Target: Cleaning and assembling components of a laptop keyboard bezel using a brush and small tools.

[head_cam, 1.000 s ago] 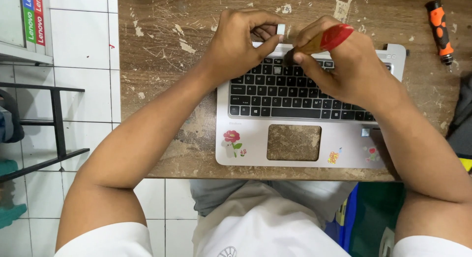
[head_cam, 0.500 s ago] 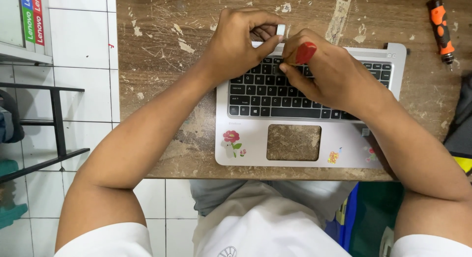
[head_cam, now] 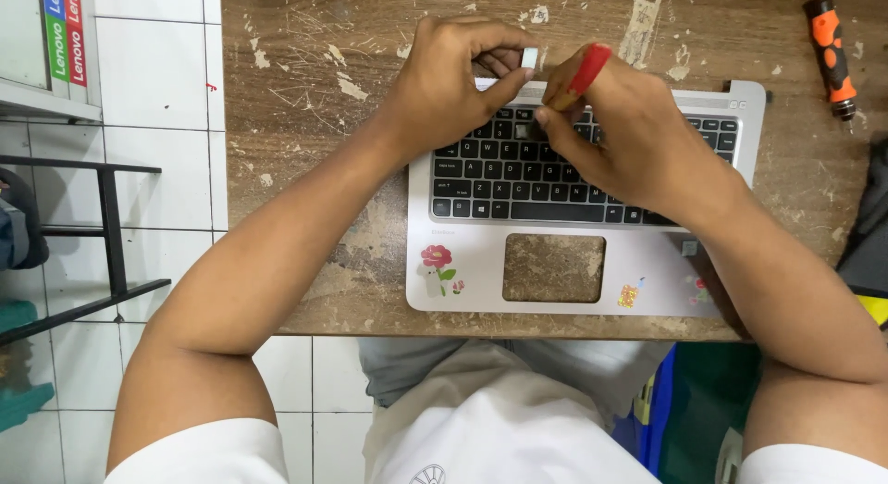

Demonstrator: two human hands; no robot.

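- Keycap [head_cam: 530, 57], small and pale, sits pinched in the left hand [head_cam: 444, 86] fingertips above the laptop keyboard [head_cam: 555, 174]
- Right hand [head_cam: 629, 142] is closed around a red-handled tool [head_cam: 585, 72], tip at the keys

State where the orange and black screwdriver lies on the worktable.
In the head view, the orange and black screwdriver lies at the worktable's far right corner, beyond the laptop palmrest, clear of both hands.

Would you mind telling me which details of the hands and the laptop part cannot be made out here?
All in the head view:
- Tip of the red-handled tool: hidden under the right hand.
- Keys beneath it on the keyboard: covered by the same hand.
- Small pale piece pinched by the left hand: too small to identify.
- Orange and black tool: its tip is too small to tell.
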